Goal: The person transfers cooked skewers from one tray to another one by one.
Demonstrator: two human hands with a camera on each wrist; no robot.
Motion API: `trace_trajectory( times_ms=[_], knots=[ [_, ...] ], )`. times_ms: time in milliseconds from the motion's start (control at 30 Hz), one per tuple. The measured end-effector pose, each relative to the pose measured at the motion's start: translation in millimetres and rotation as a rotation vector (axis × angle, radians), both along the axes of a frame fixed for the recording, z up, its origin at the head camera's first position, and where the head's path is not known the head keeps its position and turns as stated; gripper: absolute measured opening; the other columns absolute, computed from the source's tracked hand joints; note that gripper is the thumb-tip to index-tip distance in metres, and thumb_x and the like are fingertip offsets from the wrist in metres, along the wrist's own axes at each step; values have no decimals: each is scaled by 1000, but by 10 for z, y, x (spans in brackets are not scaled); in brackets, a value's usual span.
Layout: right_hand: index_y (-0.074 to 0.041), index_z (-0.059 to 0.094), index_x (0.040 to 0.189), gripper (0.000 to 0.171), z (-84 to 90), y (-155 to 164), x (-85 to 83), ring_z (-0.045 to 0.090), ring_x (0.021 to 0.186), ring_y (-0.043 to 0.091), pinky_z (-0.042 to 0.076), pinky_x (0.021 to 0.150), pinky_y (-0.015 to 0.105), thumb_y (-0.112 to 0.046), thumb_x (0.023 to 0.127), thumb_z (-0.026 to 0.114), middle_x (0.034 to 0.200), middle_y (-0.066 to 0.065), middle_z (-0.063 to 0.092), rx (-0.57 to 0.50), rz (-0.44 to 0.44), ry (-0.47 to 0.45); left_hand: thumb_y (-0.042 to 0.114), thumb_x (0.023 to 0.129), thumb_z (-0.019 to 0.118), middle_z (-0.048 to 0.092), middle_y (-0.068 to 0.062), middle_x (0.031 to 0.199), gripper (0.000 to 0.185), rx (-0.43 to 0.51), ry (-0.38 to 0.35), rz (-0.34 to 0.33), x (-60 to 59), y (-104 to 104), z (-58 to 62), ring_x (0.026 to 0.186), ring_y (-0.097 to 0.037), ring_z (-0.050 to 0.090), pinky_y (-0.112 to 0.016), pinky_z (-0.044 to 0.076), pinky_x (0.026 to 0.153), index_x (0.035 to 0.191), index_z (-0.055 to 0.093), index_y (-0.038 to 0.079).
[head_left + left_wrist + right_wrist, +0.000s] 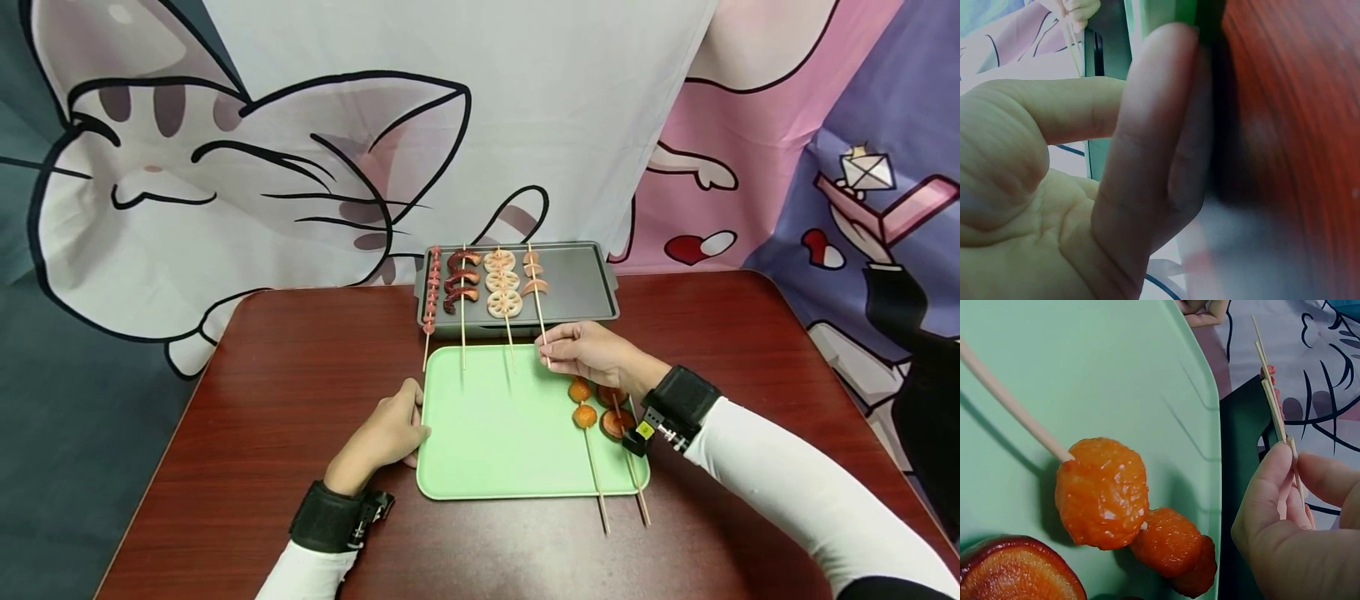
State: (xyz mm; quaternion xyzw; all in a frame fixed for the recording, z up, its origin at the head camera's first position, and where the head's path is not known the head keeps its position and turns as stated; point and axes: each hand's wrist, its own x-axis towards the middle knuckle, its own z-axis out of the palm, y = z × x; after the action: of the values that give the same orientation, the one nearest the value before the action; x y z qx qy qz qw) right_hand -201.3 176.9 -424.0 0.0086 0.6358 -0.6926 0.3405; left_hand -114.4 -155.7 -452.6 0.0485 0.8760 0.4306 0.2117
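Dark reddish-brown wooden table [285, 400] with rounded corners, glossy top, set against a hanging cartoon-cat cloth.

Directly on it: a light green rectangular plastic tray [487, 433] near the front middle, and a dark grey rectangular metal griddle pan [581, 287] just behind the tray, at the table's far edge. The two stand close together, long sides parallel.

A person's left hand [386, 433] rests on the tabletop, touching the green tray's left rim.
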Motion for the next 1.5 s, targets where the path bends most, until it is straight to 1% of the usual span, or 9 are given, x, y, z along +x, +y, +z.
trace_trajectory(
  times_ms=[233, 400, 633, 767, 967, 1267, 1333, 1433, 1500],
  knots=[
    [15, 48, 135, 36, 3, 5, 7, 70, 88, 9, 62, 82, 20, 0, 104, 57, 103, 6, 70, 41, -7, 34, -7, 95, 63, 52, -14, 81, 30, -10, 11, -3, -2, 4, 0, 49, -25, 63, -34, 59, 47, 119, 45, -1],
    [13, 52, 131, 32, 11, 23, 6, 71, 91, 11, 62, 82, 21, 1, 103, 58, 106, 7, 71, 51, -13, 48, -6, 95, 64, 52, -14, 81, 30, -13, 2, 6, -6, 7, -5, 49, -25, 63, -35, 59, 47, 118, 45, 0],
    [17, 47, 134, 36, 10, 75, 38, 71, 89, 11, 62, 80, 20, 2, 103, 57, 99, 5, 73, 60, 12, 70, -7, 94, 63, 52, -14, 81, 29, 0, 7, 15, -3, 6, -20, 48, -25, 63, -35, 60, 47, 115, 45, 0],
    [16, 48, 133, 35, 15, 110, 70, 71, 88, 10, 63, 79, 20, 1, 103, 58, 95, 2, 73, 62, 19, 70, -7, 94, 63, 52, -14, 81, 29, 1, 10, 13, -2, 4, -27, 48, -25, 63, -36, 60, 47, 115, 45, 0],
    [14, 51, 127, 30, 32, 158, 142, 72, 88, 13, 64, 83, 24, 0, 102, 60, 93, 3, 71, 83, 46, 91, -6, 95, 64, 52, -14, 81, 29, -9, 9, 8, -1, -1, -22, 48, -25, 63, -35, 59, 47, 115, 45, 1],
    [8, 56, 114, 17, 50, 170, 289, 71, 83, 14, 65, 81, 27, 2, 99, 64, 88, 2, 72, 59, 77, 101, -5, 96, 63, 52, -13, 80, 29, -14, 2, 3, -3, -9, -17, 48, -26, 62, -36, 59, 47, 118, 45, 0],
    [7, 57, 113, 16, 52, 164, 331, 70, 83, 13, 64, 81, 27, 1, 99, 64, 88, 2, 71, 64, 79, 100, -5, 96, 63, 52, -13, 80, 29, -16, 1, 3, -5, -10, -18, 48, -27, 62, -36, 58, 47, 118, 45, 0],
    [8, 57, 113, 19, 42, 170, 393, 70, 82, 13, 64, 80, 26, -1, 99, 66, 87, 1, 70, 72, 102, 118, -5, 96, 63, 52, -13, 80, 29, -14, 0, 4, -8, -8, -19, 48, -26, 62, -36, 59, 47, 117, 45, 1],
    [8, 57, 112, 19, 30, 183, 427, 70, 83, 13, 64, 80, 25, -3, 99, 66, 87, 1, 70, 78, 118, 124, -5, 95, 63, 52, -14, 81, 29, -14, 2, 5, -12, -6, -22, 48, -26, 62, -35, 59, 47, 117, 45, 1]
  ],
)
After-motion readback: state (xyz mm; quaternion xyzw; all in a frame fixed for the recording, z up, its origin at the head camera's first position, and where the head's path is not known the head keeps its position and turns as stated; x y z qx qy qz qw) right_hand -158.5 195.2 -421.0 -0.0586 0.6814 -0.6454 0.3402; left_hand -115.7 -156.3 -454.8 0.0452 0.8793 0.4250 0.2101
